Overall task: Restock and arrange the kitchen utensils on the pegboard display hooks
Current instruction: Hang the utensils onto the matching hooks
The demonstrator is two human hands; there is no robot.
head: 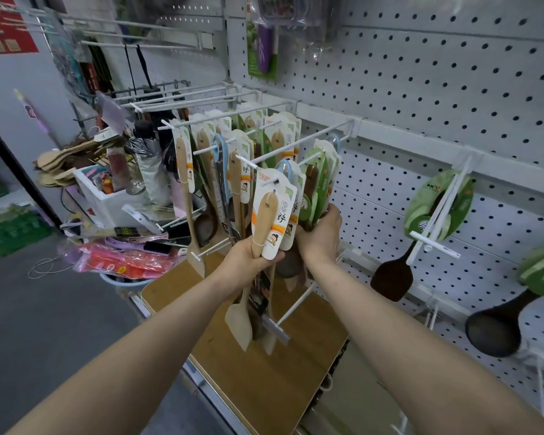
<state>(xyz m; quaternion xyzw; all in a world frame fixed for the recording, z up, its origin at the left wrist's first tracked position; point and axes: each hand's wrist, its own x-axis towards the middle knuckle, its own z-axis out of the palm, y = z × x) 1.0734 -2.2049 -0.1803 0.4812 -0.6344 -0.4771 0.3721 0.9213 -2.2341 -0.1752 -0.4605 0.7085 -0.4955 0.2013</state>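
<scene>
Shop shelving fills our view: a wooden shelf (pixel 264 372) lies below our arms, and white pegboard (pixel 437 89) runs from 12 to 3 o'clock behind it.

Nearest, at centre, our left hand (pixel 248 259) is closed around the handles of a bunch of carded wooden spatulas (pixel 266 224). Their cards hang on a hook (pixel 269 182) just above the hand, the blades dangling below it. Just beside, at 1 o'clock of that hand, our right hand (pixel 322 235) grips the lower ends of the green-carded utensils (pixel 316 183) on the neighbouring hook.

Farther back, towards 11 o'clock, several more hooks already carry spatulas and blue-handled tools in crowded rows. At 3 o'clock a dark spatula (pixel 391 279) hangs alone on its hook, with a dark ladle (pixel 493 331) at 4 o'clock, and much pegboard there is bare.

Farthest, at 9 o'clock, a white box (pixel 107 196) and loose wooden spoons (pixel 66 158) sit unsorted. We judge the middle hooks mostly stocked, while this pile and the sparse right side remain.
</scene>
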